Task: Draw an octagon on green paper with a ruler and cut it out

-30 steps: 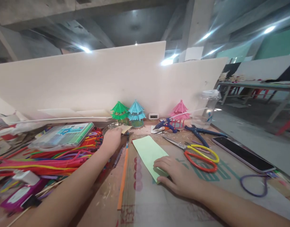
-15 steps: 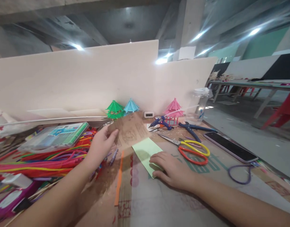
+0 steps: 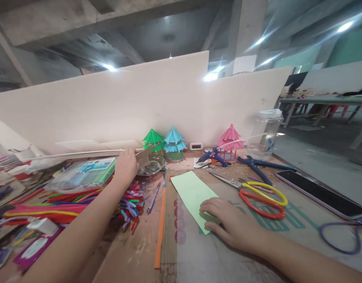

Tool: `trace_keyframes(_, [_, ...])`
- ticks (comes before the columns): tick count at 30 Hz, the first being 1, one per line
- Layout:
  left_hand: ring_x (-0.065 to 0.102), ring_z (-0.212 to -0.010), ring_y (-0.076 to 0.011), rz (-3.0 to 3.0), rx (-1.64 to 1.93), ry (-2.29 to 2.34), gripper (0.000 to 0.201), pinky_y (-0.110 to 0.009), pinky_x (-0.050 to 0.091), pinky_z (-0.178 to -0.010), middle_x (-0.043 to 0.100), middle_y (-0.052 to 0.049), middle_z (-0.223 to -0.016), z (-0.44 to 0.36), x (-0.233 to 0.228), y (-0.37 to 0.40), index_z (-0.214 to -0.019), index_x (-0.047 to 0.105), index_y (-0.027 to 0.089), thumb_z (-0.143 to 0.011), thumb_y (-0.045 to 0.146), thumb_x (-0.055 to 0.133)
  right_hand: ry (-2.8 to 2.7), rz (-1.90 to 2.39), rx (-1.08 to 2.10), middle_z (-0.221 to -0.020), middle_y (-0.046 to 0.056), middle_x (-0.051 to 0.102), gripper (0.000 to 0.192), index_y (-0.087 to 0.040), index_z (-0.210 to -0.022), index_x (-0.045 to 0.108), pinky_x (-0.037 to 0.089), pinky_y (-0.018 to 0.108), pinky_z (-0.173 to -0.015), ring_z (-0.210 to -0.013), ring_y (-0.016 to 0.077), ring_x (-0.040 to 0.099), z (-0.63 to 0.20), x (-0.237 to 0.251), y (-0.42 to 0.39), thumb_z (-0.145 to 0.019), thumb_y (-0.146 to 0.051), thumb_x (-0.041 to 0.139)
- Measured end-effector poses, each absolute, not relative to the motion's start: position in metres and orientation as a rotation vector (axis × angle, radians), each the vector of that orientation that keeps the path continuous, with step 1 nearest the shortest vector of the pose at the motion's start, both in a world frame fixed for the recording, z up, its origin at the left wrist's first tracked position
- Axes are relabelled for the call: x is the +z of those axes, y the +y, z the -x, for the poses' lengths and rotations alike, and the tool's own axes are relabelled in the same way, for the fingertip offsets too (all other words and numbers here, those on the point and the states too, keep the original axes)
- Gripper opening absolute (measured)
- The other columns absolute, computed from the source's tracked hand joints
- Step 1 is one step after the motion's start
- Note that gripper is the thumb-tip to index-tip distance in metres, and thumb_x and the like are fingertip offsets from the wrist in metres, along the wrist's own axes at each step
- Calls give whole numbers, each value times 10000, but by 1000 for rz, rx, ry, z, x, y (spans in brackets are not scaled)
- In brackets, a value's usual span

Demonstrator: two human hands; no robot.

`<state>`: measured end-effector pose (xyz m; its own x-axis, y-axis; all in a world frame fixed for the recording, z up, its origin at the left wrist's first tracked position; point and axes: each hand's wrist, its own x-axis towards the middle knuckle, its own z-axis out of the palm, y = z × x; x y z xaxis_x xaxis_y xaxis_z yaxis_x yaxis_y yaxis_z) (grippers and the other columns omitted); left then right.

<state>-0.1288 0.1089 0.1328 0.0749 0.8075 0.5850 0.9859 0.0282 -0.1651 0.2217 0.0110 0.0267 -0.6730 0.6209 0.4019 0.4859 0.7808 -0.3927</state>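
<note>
I am pinching a small brown cardboard piece [image 3: 143, 158] in my left hand [image 3: 125, 167] above the metal dish [image 3: 153, 166], while my right hand [image 3: 228, 222], fingers flat, is pressing the uncut green paper strip [image 3: 193, 192] beside the idle scissors [image 3: 254, 190].

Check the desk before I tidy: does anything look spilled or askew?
Yes. Pipe cleaners sprawl loose across the left side, under the left hand. Scissors lie open right of the green paper, which the right hand pins flat.
</note>
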Motion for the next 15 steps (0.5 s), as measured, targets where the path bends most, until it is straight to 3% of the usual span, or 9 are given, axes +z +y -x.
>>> trace_keyframes(9, [638, -1131, -254, 1934, -91, -1734, 310, -478, 559, -952, 622, -99, -1314, 122, 134, 101, -1262, 622, 198, -1000, 364, 630, -2441, 837, 334, -1171, 162, 715, 205, -161, -1144, 638, 540, 459, -961, -1086, 279, 658, -222, 27, 11, -976, -195, 526])
trace_keyframes(15, [664, -1059, -241, 2096, 174, -1874, 349, -450, 586, -887, 638, -94, -1265, 125, 125, 114, -1269, 612, 183, -984, 379, 659, -2421, 794, 261, -1126, 160, 731, 196, -152, -1127, 651, 552, 451, -943, -1057, 282, 674, -223, 31, 9, -969, -175, 536])
